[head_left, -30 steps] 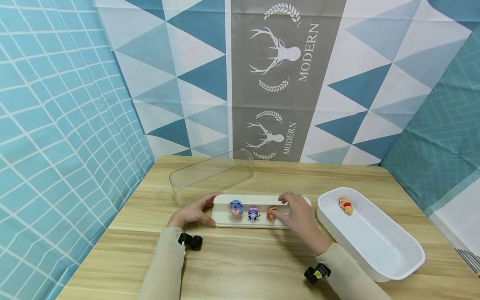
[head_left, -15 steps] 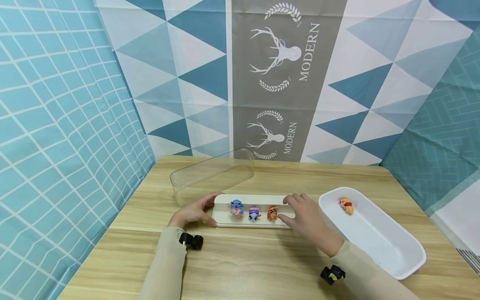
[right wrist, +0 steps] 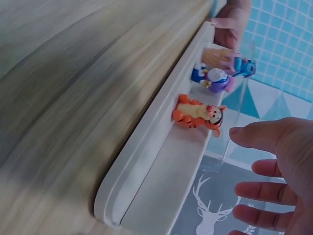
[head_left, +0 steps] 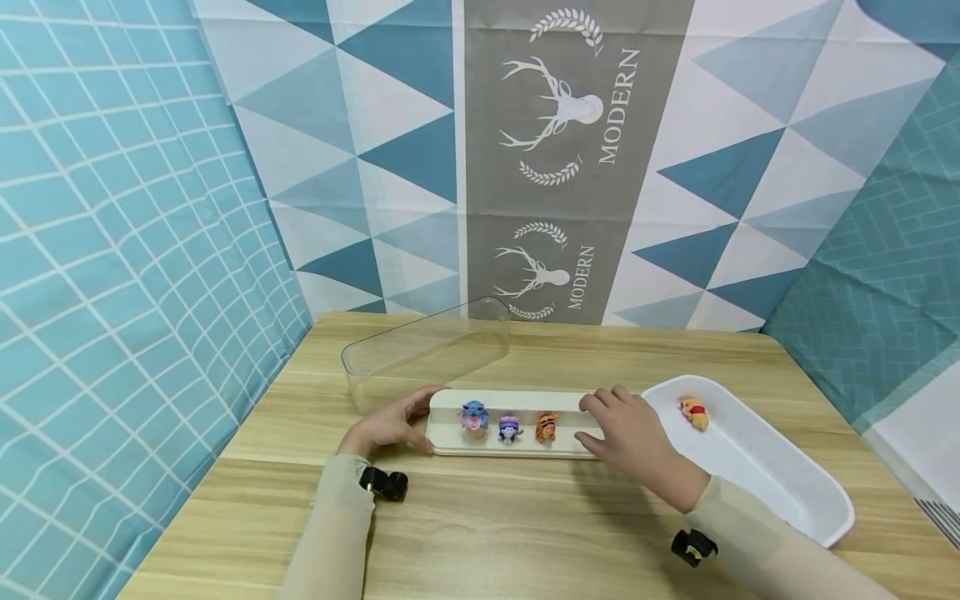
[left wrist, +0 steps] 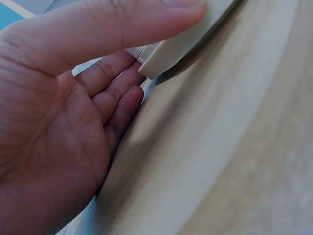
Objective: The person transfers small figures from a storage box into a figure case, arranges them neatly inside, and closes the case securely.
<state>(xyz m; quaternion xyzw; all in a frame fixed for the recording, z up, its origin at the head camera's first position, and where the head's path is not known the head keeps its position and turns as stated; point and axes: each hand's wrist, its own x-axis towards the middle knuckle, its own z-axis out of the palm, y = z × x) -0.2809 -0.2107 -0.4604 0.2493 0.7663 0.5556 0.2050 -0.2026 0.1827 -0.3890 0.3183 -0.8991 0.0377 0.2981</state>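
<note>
In the head view, a cream stepped display base [head_left: 517,398] lies across the table. My left hand [head_left: 386,423] holds its left end, thumb in front and fingers behind; the left wrist view has the thumb along the base's edge [left wrist: 171,54]. Three small figurines stand on the base: a blue one with sunglasses over an ice-cream cone [head_left: 474,415], a purple-and-white one [head_left: 509,428] and an orange striped tiger [head_left: 546,427]. My right hand [head_left: 633,433] hovers at the base's right end, fingers spread and holding nothing. In the right wrist view, the tiger figurine [right wrist: 195,115] sits upright, apart from the thumb.
A white tub [head_left: 813,479] stands to the right, partly behind my right hand, with a yellow bear figurine in a red top [head_left: 694,413] inside. Behind the base at the left lies a clear plastic cover [head_left: 420,346]. Patterned cloth hangs behind the wooden table [head_left: 450,533].
My right hand has let go of the tiger figurine and moved right, away from it. The tiger stays on the base. My left hand keeps its place at the left end.
</note>
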